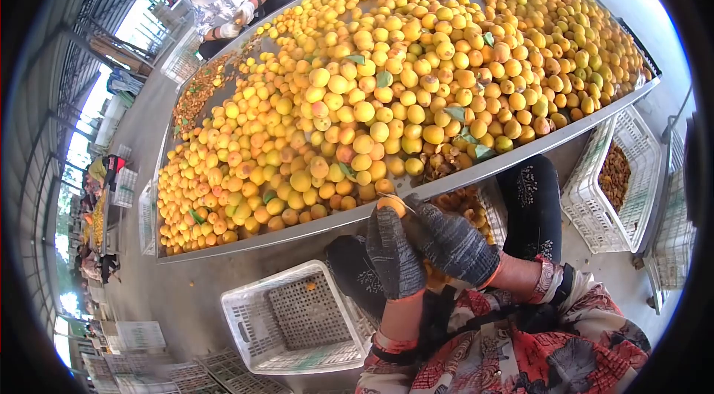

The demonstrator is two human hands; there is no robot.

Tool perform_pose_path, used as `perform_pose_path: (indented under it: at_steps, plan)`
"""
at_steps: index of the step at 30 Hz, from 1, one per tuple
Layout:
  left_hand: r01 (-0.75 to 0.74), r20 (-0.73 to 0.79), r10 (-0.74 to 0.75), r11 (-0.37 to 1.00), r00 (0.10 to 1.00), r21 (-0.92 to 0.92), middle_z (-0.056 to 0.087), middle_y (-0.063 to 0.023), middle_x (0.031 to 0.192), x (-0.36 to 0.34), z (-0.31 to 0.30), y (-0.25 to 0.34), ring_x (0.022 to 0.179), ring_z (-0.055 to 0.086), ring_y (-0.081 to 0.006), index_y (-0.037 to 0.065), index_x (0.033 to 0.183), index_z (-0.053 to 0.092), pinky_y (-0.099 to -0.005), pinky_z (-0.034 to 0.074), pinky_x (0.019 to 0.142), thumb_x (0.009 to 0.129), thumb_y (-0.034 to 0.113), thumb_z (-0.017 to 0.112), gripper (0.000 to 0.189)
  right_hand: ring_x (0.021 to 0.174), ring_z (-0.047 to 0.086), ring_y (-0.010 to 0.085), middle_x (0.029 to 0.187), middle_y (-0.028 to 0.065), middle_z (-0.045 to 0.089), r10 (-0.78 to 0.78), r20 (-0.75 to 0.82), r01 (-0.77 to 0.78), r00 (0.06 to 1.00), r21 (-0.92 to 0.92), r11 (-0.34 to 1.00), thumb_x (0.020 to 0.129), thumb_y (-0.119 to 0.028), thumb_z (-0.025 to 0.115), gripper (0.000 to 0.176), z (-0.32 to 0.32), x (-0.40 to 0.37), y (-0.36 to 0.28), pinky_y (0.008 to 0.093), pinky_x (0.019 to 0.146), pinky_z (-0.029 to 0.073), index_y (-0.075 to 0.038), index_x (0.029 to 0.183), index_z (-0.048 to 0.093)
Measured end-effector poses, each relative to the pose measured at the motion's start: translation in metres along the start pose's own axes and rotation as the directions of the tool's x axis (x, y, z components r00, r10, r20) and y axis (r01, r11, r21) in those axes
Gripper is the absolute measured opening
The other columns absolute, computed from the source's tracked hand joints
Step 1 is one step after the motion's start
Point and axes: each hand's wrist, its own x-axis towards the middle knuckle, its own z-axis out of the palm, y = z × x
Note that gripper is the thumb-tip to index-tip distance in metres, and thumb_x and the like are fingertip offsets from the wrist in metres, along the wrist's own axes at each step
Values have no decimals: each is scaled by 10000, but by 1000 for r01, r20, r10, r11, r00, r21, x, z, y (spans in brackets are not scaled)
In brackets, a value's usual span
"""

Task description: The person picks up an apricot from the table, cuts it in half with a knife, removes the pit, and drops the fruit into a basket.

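Both of my hands wear dark grey knit gloves and meet just below the near rim of a metal table (520, 152) heaped with yellow-orange fruit (338, 85). Between the fingers of my left hand (393, 256) is one orange fruit (391, 205), held upright near the rim. My right hand (457, 241) is closed beside it, its fingertips close to the fruit; a thin edge shows at the fruit's top, and what the right fingers grip is too small to name. Green leaves (456, 113) lie among the fruit.
A white crate (256, 349) stands on the floor below left, with a small orange piece inside. Another crate (639, 204) at right holds brown bits. Orange pieces (476, 223) lie beneath my hands. Across the table sits a person with gloved hands (236, 22). More crates stand at left.
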Motion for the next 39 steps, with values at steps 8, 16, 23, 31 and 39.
perform_pose_path:
  at_steps: [8,16,23,31,39]
  plan:
    - [64,251,-120,973,960,221,601,-43,854,16,-25,7,794,530,-89,-13,1036,579,-218,423,710,868,244,520,312,848,581,326,1025,197,552,-116,108,89,987,233,968,741,-132,573,534,-22,-6,24,370,715,474,28,1221,402]
    - [49,12,-49,999,999,13,603,-57,873,3,-4,-5,810,523,-108,-22,1019,583,-241,425,729,880,253,504,318,852,584,328,978,215,553,55,29,-55,998,22,998,768,-150,557,555,-6,-3,-1,367,685,483,8,1258,350]
    - [-144,129,118,965,985,220,598,-88,930,2,-10,-2,852,532,-145,-34,1028,568,-268,418,774,899,264,467,340,833,591,322,1001,211,550,136,162,-199,977,484,852,755,-120,561,467,-7,-7,15,357,665,491,8,1183,421]
    - [23,140,-38,994,989,110,589,-54,902,-1,-1,-13,831,517,-112,-14,990,585,-252,419,745,878,257,511,302,975,554,294,1109,184,519,-93,114,118,989,-236,964,749,-83,528,327,-14,-10,14,352,778,490,33,1054,549]
    - [-105,132,87,985,987,134,591,-29,845,1,-6,-25,775,512,-100,-6,945,603,-242,414,696,870,299,523,324,1183,404,218,1256,149,427,-225,211,199,951,138,970,842,-94,461,464,-16,-7,22,282,1000,313,43,1269,341]
